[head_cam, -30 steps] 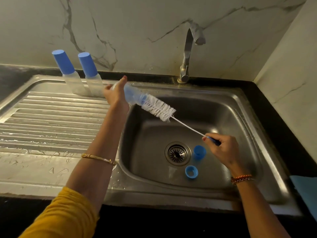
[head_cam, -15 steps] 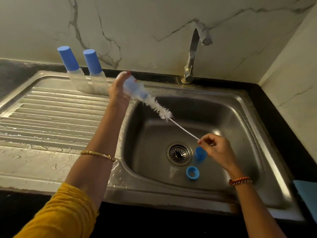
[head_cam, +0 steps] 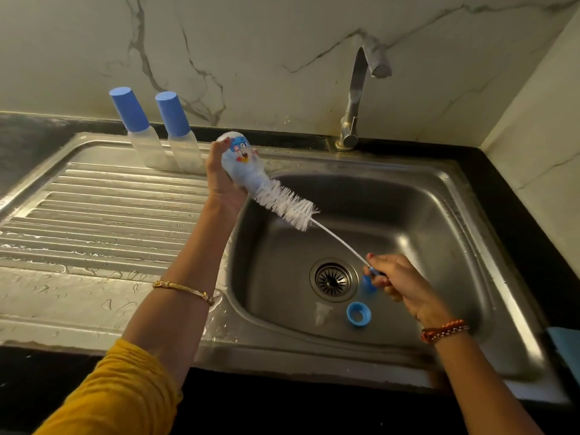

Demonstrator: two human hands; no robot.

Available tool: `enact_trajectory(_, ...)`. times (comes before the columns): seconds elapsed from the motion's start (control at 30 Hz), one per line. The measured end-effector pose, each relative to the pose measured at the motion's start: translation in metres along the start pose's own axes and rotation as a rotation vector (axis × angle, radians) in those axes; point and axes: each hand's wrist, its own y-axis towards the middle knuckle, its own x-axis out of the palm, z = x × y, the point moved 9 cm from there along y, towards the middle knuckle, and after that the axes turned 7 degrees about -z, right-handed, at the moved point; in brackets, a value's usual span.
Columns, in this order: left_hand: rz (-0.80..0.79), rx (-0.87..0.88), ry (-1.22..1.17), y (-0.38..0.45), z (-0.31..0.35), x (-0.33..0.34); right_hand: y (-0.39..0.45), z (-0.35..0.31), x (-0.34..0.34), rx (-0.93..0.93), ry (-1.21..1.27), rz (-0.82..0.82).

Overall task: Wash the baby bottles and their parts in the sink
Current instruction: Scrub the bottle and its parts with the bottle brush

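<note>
Her right hand [head_cam: 398, 279] pinches the brush [head_cam: 284, 204] handle low over the sink [head_cam: 439, 183]; farther back, the left hand [head_cam: 224, 180] wraps the bottle [head_cam: 241, 161]. That wet, tilted bottle could slip if she yanks hard.

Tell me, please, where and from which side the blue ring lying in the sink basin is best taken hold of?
Pinch the blue ring across its rim from above. It lies flat on the sink floor, hole facing up, so the thin wall is probably the easiest part to catch.
</note>
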Motion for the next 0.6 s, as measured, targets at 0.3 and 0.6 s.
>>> enact_trajectory(0.3,0.106,0.034,0.198,0.003,0.000,-0.013,-0.061,-0.074,-0.020,-0.794,-0.761,0.775)
enact_trajectory(0.6,-0.378,0.058,-0.237,-0.013,-0.011,0.031,-0.005,0.012,0.008,0.140,0.083,-0.089)
